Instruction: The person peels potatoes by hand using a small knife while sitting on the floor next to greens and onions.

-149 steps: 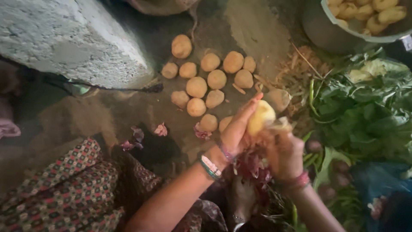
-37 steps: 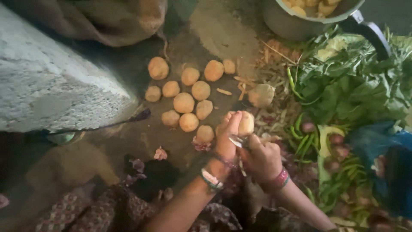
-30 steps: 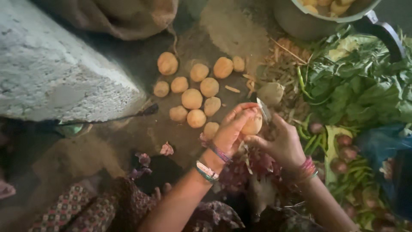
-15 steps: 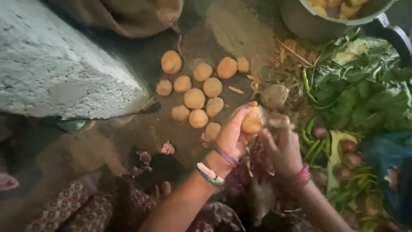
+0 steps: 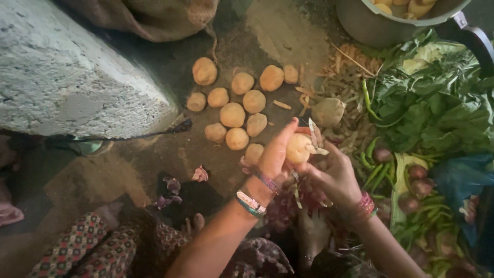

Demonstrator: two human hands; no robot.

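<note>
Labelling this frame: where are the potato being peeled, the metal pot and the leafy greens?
potato (image 5: 297,149), head view, pale peeled side.
metal pot (image 5: 370,28), head view, outer wall.
leafy greens (image 5: 432,108), head view, middle leaf.

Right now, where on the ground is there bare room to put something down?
Bare floor lies between the grey stone block and the potato pile, and a pale patch sits beside the pot. The right side is crowded with leafy greens, chillies and peelings.

Likely home cooking floor — potatoes (image 5: 232,114), greens (image 5: 437,103).
</note>
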